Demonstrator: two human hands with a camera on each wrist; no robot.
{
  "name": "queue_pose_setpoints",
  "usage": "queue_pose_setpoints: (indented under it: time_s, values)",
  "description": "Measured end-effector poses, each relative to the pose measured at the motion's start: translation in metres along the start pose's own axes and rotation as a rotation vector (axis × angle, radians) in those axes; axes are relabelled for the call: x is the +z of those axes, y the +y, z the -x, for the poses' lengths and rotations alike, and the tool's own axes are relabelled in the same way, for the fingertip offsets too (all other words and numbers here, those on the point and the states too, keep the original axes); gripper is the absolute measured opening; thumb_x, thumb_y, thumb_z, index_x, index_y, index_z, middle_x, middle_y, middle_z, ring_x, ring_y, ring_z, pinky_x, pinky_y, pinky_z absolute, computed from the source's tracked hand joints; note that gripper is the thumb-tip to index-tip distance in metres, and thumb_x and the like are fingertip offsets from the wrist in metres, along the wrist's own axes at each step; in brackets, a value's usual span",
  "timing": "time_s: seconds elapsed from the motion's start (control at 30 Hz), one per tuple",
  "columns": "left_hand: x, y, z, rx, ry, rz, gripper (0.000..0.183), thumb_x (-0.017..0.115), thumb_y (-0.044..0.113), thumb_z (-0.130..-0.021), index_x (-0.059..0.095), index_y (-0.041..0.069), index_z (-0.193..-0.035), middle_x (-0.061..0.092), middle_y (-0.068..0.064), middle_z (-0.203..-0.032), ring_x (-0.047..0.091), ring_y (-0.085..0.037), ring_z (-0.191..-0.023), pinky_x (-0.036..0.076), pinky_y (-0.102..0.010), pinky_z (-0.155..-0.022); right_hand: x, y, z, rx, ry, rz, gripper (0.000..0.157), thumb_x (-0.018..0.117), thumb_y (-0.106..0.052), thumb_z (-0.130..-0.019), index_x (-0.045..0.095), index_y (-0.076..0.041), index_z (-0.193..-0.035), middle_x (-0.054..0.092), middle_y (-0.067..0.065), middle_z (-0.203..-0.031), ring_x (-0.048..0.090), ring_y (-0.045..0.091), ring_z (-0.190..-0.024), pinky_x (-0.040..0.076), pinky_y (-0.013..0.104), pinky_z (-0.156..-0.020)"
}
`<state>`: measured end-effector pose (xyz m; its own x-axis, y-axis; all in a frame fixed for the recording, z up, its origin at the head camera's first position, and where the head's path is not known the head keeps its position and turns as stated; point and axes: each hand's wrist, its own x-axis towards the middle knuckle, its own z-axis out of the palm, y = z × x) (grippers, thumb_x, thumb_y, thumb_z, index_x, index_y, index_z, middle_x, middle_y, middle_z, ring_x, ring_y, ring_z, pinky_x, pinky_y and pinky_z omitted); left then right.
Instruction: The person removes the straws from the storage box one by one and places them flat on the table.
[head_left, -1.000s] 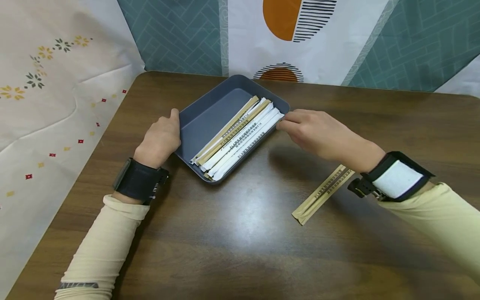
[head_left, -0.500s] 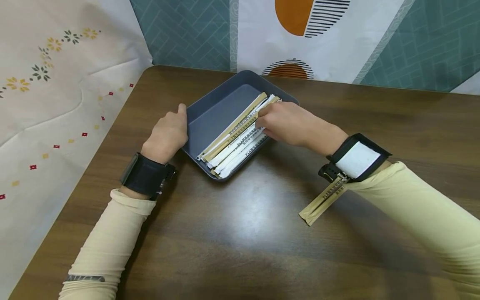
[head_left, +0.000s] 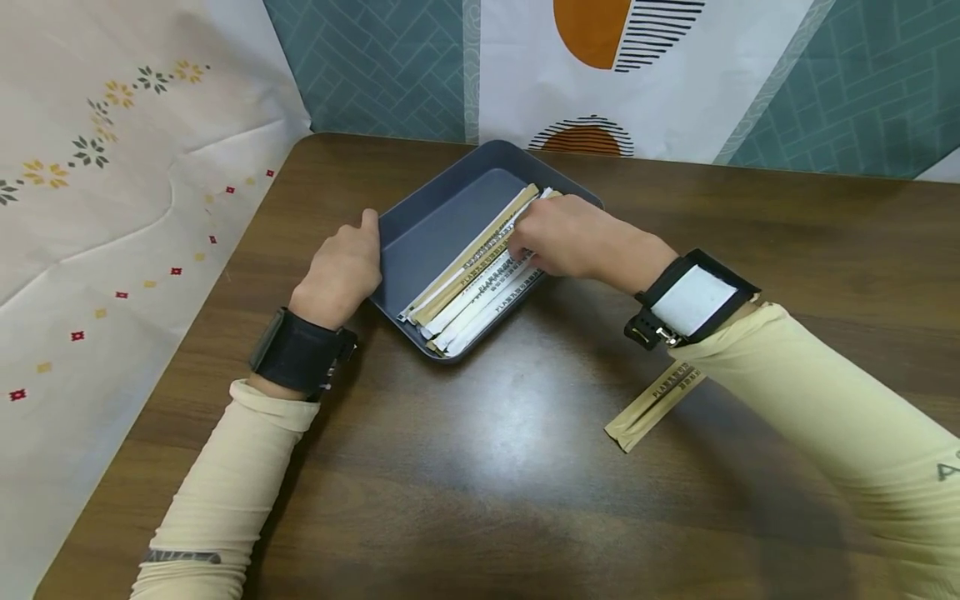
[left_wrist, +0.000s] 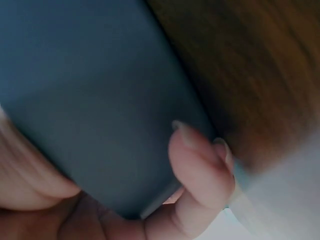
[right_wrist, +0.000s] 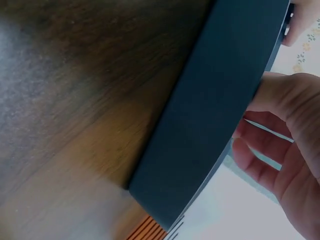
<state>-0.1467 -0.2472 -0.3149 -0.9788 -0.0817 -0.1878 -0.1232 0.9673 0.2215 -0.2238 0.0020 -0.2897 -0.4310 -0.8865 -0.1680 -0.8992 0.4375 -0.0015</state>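
Note:
A dark grey rectangular tray (head_left: 435, 218) lies slantwise on the table, with several slim paper-wrapped sticks (head_left: 480, 292), white and brown with printed lettering, side by side along its right part. My left hand (head_left: 341, 271) grips the tray's left side; in the left wrist view its fingers (left_wrist: 197, 165) curl round the tray wall (left_wrist: 110, 150). My right hand (head_left: 566, 233) reaches over the tray's right rim, fingertips down at the wrapped sticks. In the right wrist view the tray wall (right_wrist: 205, 110) hides those fingertips, and I cannot tell whether they pinch a stick.
Brown paper-wrapped sticks (head_left: 652, 408) lie on the wooden table (head_left: 465, 467), partly under my right sleeve. Behind the table's far edge hangs a teal and white patterned cloth (head_left: 397, 75). A white flowered cloth (head_left: 97, 208) borders the left side.
My right hand has moved left from the tray's right corner to over the wrapped sticks, then barely shifted. My left hand keeps its hold on the tray. The head view has shifted slightly.

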Motion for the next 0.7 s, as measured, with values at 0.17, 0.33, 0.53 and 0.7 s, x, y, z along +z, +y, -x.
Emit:
queue_pose_setpoints:
  time_s: [0.17, 0.33, 0.53, 0.7]
  values:
    - [-0.0002, 0.0000, 0.0006, 0.010, 0.009, -0.008, 0.033, 0.041, -0.005, -0.093, 0.033, -0.008, -0.124, 0.058, -0.031, -0.090, 0.061, -0.040, -0.078, 0.049, -0.045, -0.062, -0.0006, -0.0016, -0.0027, 0.010, -0.022, 0.019, 0.012, 0.066, -0.004, -0.088, 0.072, -0.009, -0.097, 0.070, 0.008, -0.096, 0.057, 0.025, -0.078, 0.049, 0.038, -0.073]
    - [-0.0001, -0.0011, 0.0014, 0.015, 0.016, -0.011, 0.030, 0.040, -0.005, -0.093, 0.034, -0.008, -0.122, 0.058, -0.031, -0.090, 0.062, -0.040, -0.078, 0.049, -0.046, -0.062, 0.0025, -0.0036, -0.0044, -0.011, 0.010, 0.019, 0.011, 0.063, -0.001, -0.089, 0.070, -0.008, -0.085, 0.067, 0.006, -0.083, 0.052, 0.022, -0.070, 0.045, 0.034, -0.066]
    - [-0.0001, -0.0011, 0.0021, -0.002, 0.001, -0.008, 0.029, 0.040, -0.005, -0.093, 0.034, -0.007, -0.122, 0.058, -0.031, -0.092, 0.062, -0.039, -0.079, 0.049, -0.045, -0.061, 0.0057, -0.0093, -0.0060, -0.026, 0.026, 0.017, 0.021, 0.060, 0.006, -0.088, 0.066, -0.008, -0.073, 0.057, 0.004, -0.069, 0.045, 0.020, -0.065, 0.039, 0.033, -0.060]
    - [-0.0005, -0.0002, 0.0012, -0.002, 0.004, 0.000, 0.030, 0.041, -0.005, -0.093, 0.034, -0.008, -0.123, 0.058, -0.031, -0.093, 0.061, -0.039, -0.080, 0.049, -0.045, -0.062, 0.0060, -0.0074, -0.0041, -0.043, 0.044, -0.003, 0.018, 0.060, 0.005, -0.088, 0.068, -0.007, -0.077, 0.059, 0.004, -0.070, 0.047, 0.020, -0.064, 0.041, 0.033, -0.061]
